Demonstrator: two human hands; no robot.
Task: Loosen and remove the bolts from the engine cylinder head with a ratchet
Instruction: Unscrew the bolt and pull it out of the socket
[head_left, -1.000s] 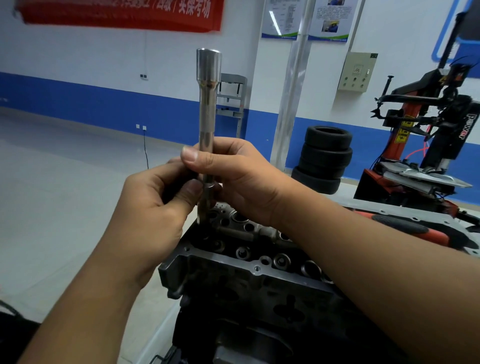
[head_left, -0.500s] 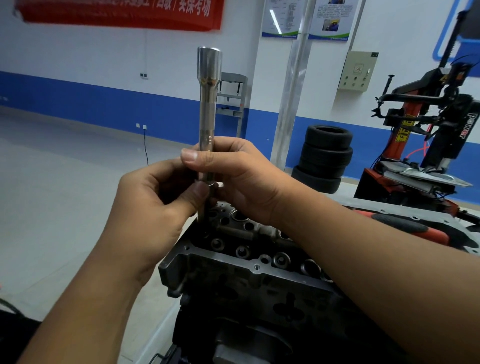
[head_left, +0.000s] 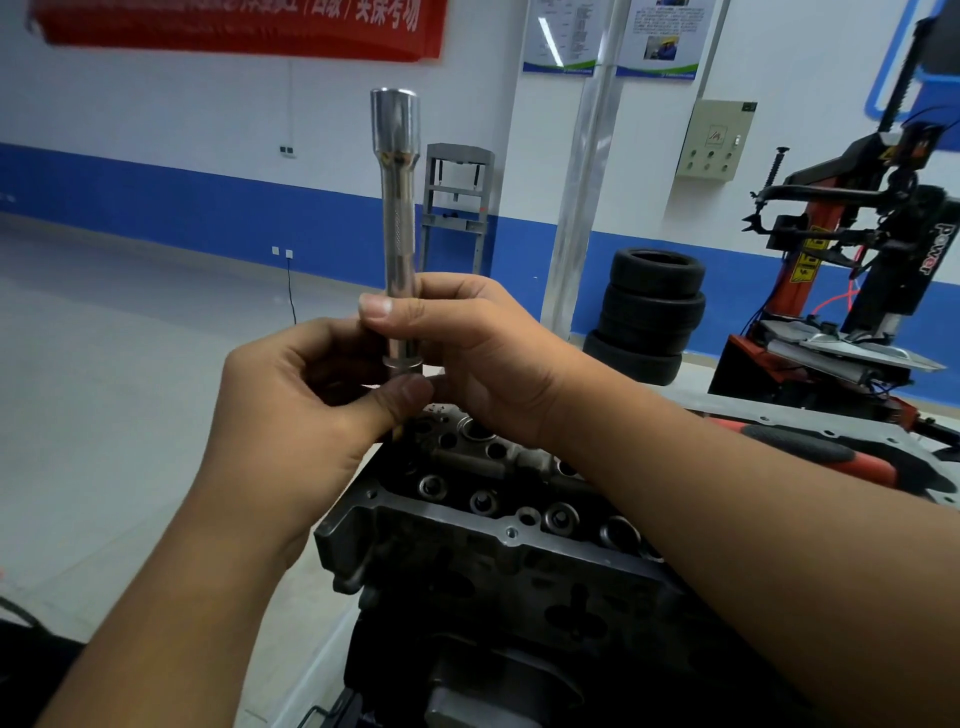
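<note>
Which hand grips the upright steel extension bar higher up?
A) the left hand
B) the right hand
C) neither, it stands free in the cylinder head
B: the right hand wraps the extension bar at mid-shaft, while the left hand pinches below its lower end, above the cylinder head.

Both forearms reach forward and converge at centre. Right hand (head_left: 483, 358) raised, thumb and curled fingers pinching a shaft, thumbnail facing camera. Left hand (head_left: 306, 405) just below and beside it, fingers curled, thumb pressed at the shaft's lower end.
</note>
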